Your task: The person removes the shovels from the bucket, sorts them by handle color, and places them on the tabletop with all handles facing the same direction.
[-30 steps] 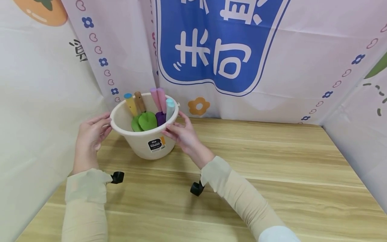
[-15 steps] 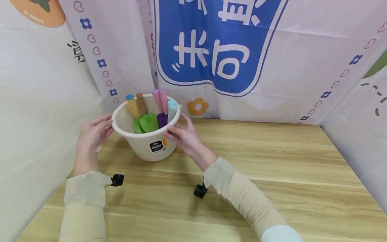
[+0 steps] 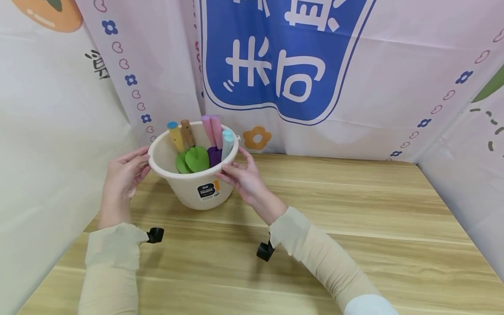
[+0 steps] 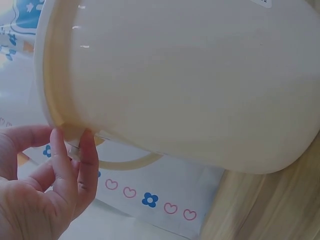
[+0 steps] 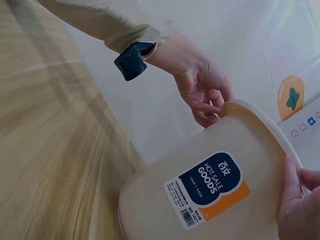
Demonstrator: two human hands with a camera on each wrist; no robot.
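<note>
A cream plastic bucket (image 3: 183, 190) stands at the back left of the wooden table. My left hand (image 3: 122, 177) grips its left rim with thumb and fingertips, as the left wrist view's hand (image 4: 55, 185) also shows. On the opposite side my right hand (image 3: 246, 177) pinches the rim; in the right wrist view part of this hand (image 5: 300, 205) is cut off. Inside lean green-bladed trowels (image 3: 197, 159), with yellow (image 3: 176, 138) and brown (image 3: 188, 133) handles. Beside them are pink handles (image 3: 212, 131) on purple heads (image 3: 214, 156) and light blue handles (image 3: 227, 142), their lower ends hidden.
Printed cloth walls (image 3: 393, 87) enclose the wooden table (image 3: 354, 205) at the back and both sides. The left cloth (image 3: 47, 153) is near my left arm. Below the rim hangs a curved bucket handle (image 4: 132, 165). Each wrist carries a black camera mount (image 3: 155, 235).
The bucket has shifted a little to the right with the tools inside it. Both hands have moved along with it, keeping their hold on the rim.
</note>
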